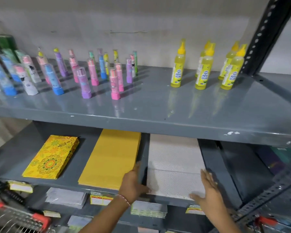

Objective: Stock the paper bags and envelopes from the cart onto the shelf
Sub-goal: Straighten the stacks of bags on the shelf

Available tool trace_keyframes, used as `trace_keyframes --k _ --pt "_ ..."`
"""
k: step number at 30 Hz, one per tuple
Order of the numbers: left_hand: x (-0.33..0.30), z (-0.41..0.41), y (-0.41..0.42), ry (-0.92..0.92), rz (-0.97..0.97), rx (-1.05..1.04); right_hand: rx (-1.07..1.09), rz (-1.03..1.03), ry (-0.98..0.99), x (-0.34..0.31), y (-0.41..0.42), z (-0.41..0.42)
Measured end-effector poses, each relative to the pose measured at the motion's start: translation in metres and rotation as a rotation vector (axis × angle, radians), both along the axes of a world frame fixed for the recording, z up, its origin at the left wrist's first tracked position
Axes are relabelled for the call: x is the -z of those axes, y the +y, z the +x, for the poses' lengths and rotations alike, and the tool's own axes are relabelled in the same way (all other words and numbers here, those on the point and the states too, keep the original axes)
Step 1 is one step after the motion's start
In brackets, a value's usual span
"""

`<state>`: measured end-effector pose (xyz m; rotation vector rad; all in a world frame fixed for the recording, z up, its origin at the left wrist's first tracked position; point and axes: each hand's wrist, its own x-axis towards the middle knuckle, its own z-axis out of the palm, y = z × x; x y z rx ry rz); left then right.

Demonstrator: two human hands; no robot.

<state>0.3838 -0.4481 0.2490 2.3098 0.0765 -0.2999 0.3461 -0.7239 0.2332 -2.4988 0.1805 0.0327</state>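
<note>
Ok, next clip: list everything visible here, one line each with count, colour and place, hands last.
glue sticks: many, pink, purple, blue, white; upper shelf, left.
glue bottles: about six, yellow; upper shelf, right.
patterned envelopes: one stack, yellow floral; middle shelf, left.
plain envelopes: one stack, mustard yellow; middle shelf, centre.
white dotted stack: one, white; middle shelf, right of plain envelopes.
small packets: several, white and yellow; lower shelf.
shelf: grey metal, black slotted upright at right.
cart: wire, red trim; bottom left.
left hand: at white stack's left edge.
right hand: flat, open, at its right edge.
</note>
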Motion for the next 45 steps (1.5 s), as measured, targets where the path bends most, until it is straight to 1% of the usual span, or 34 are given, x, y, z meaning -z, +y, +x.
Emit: trace_keyframes --k 1,2,3,4,5,6,7,9,10,12,16,18,20,24,30,36,37,39,41,42,43,44,45 --pt "-0.007 -0.002 0.020 -0.065 -0.031 -0.050 -0.025 0.093 -0.086 -0.011 0.025 -0.003" --pt "-0.012 -0.003 0.046 -0.122 -0.037 -0.109 -0.045 0.239 -0.101 -0.017 0.052 -0.007" --pt "-0.012 -0.002 0.072 -0.146 -0.015 -0.161 -0.081 0.400 -0.046 -0.021 0.078 -0.009" --pt "-0.012 0.000 0.102 -0.128 0.031 -0.195 -0.126 0.547 0.035 -0.021 0.108 -0.008" --pt "-0.012 0.003 0.130 -0.068 0.095 -0.203 -0.160 0.641 0.096 -0.017 0.134 -0.004" --pt "-0.009 0.006 0.151 0.010 0.166 -0.198 -0.180 0.678 0.142 -0.011 0.156 0.000" --pt "-0.003 0.010 0.169 0.081 0.221 -0.184 -0.194 0.672 0.176 -0.004 0.176 0.006" --pt "0.006 0.016 0.191 0.121 0.248 -0.130 -0.191 0.551 0.220 0.006 0.208 0.018" --pt "0.010 0.018 0.195 0.114 0.251 -0.108 -0.193 0.471 0.222 0.012 0.215 0.022" --pt "0.020 0.026 0.208 0.116 0.296 -0.058 -0.172 0.381 0.202 0.022 0.229 0.028" --pt "0.033 0.036 0.225 0.096 0.329 0.007 -0.103 0.272 0.128 0.039 0.238 0.034" --pt "0.039 0.040 0.233 0.082 0.343 0.046 -0.093 0.247 0.129 0.049 0.240 0.038" --pt "0.041 0.045 0.236 0.076 0.330 0.076 -0.071 0.219 0.137 0.056 0.237 0.041" --pt "0.039 0.048 0.240 0.059 0.296 0.115 -0.030 0.088 0.112 0.048 0.242 0.034" --pt "0.036 0.039 0.239 0.019 0.231 0.122 -0.015 0.014 0.114 0.046 0.246 0.032" --pt "0.042 0.038 0.247 0.035 0.114 0.106 0.006 -0.001 0.144 0.026 0.252 0.022" --pt "0.039 0.036 0.252 0.002 0.115 0.120 0.029 -0.016 0.142 0.018 0.260 0.017" --pt "0.028 0.031 0.265 -0.080 0.066 0.097 0.060 -0.020 0.046 -0.001 0.276 0.003" --pt "0.017 0.027 0.301 -0.150 0.013 -0.019 -0.010 0.019 -0.081 -0.023 0.307 -0.006" --pt "0.014 0.026 0.329 -0.178 0.012 -0.075 -0.057 0.041 -0.106 -0.028 0.327 -0.005" --pt "0.015 0.028 0.358 -0.169 0.024 -0.120 -0.109 0.086 -0.090 -0.029 0.345 -0.002" --pt "0.014 0.028 0.388 -0.144 0.056 -0.151 -0.169 0.173 -0.059 -0.027 0.366 0.005" --pt "0.014 0.029 0.414 -0.094 0.124 -0.171 -0.216 0.278 0.013 -0.024 0.389 0.013"
